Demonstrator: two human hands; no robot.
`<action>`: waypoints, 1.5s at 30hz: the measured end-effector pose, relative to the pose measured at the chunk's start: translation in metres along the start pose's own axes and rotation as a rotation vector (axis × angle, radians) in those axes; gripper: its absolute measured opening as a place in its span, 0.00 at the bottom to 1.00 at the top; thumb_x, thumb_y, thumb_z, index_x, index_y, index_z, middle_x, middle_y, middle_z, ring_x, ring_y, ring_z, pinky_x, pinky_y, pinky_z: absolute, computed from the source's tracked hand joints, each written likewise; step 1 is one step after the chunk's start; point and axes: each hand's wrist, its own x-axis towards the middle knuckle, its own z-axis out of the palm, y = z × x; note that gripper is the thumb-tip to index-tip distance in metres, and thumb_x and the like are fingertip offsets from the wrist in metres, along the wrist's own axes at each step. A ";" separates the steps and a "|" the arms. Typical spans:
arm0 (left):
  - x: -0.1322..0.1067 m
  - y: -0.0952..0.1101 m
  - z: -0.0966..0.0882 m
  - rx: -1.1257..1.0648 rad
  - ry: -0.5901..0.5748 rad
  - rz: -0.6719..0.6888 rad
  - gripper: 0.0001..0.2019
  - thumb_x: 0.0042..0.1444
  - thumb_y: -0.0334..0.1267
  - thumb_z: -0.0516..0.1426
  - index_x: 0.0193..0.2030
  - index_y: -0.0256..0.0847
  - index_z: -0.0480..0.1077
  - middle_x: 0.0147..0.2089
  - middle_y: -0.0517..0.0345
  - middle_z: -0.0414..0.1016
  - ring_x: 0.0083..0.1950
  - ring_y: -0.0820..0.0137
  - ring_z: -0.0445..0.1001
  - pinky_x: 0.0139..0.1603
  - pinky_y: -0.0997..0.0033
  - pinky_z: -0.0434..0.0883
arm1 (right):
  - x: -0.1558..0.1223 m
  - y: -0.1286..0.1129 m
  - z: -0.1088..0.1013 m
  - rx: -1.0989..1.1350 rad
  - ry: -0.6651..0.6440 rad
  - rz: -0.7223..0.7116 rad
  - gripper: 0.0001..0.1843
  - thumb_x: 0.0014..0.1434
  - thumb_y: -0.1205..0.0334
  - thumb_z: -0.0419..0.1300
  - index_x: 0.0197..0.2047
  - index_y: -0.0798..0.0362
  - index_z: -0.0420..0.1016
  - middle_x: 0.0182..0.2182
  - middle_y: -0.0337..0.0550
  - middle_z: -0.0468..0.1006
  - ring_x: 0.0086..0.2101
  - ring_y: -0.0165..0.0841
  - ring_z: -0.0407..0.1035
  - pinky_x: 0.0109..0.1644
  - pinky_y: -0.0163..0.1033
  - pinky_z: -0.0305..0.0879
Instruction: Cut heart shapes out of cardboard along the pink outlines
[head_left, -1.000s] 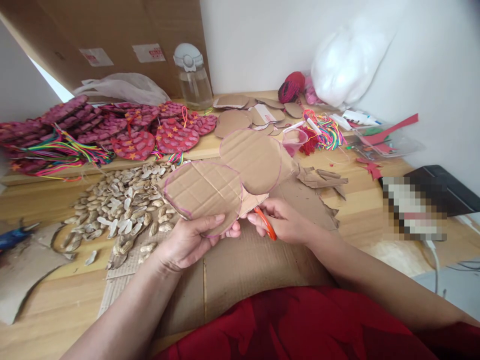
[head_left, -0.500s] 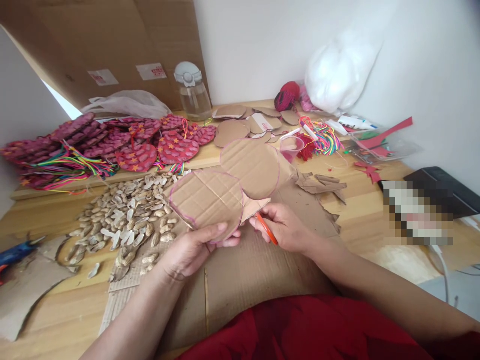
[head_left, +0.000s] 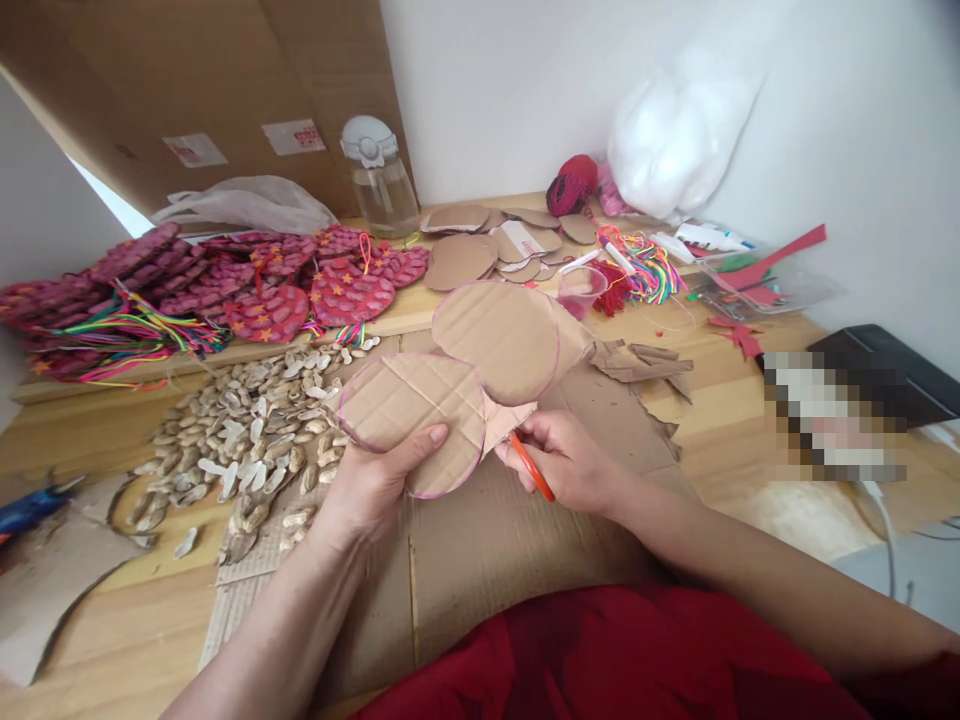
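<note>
My left hand [head_left: 390,475] grips a piece of cardboard [head_left: 412,400] by its lower left part, thumb on top and fingers underneath. Purple outlines mark two rounded shapes on it, and the upper right one [head_left: 495,335] still joins the lower left one. My right hand [head_left: 559,460] is closed around orange-handled scissors [head_left: 532,467] at the cardboard's lower right edge. The blades are hidden by the cardboard and my fingers. A pointed flap of cardboard [head_left: 506,422] sticks out between the shapes, just above the scissors.
Peanut shells [head_left: 247,430] lie left on a cardboard sheet [head_left: 510,550]. Behind are decorated red hearts [head_left: 352,290], cut cardboard shapes [head_left: 457,262], a water bottle [head_left: 379,185] and colourful cords [head_left: 652,270]. Far left is a blue-handled tool [head_left: 34,505]; a black device [head_left: 892,370] stands right.
My left thumb has moved further onto the cardboard, with the hand shifted slightly left. The cardboard has tilted a little. My right hand stays with the scissors at nearly the same place.
</note>
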 end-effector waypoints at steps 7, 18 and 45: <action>-0.001 -0.002 0.005 -0.001 0.001 0.020 0.37 0.43 0.32 0.73 0.62 0.41 0.71 0.57 0.46 0.79 0.59 0.51 0.76 0.57 0.55 0.77 | 0.001 0.000 0.000 0.052 -0.002 -0.004 0.14 0.60 0.60 0.58 0.25 0.52 0.62 0.17 0.31 0.62 0.19 0.24 0.55 0.24 0.33 0.48; 0.000 -0.008 0.007 -0.014 0.006 0.107 0.36 0.45 0.32 0.72 0.63 0.45 0.70 0.60 0.49 0.76 0.62 0.54 0.73 0.60 0.56 0.74 | 0.005 0.007 -0.004 -0.032 0.034 -0.008 0.16 0.62 0.56 0.57 0.24 0.52 0.64 0.19 0.33 0.62 0.21 0.26 0.57 0.25 0.34 0.51; -0.001 -0.008 0.005 0.053 0.005 0.151 0.31 0.47 0.33 0.71 0.59 0.44 0.72 0.59 0.50 0.77 0.62 0.54 0.74 0.63 0.54 0.71 | 0.006 0.002 -0.009 -0.223 -0.010 -0.054 0.14 0.56 0.59 0.54 0.21 0.51 0.59 0.17 0.33 0.58 0.21 0.27 0.52 0.26 0.35 0.46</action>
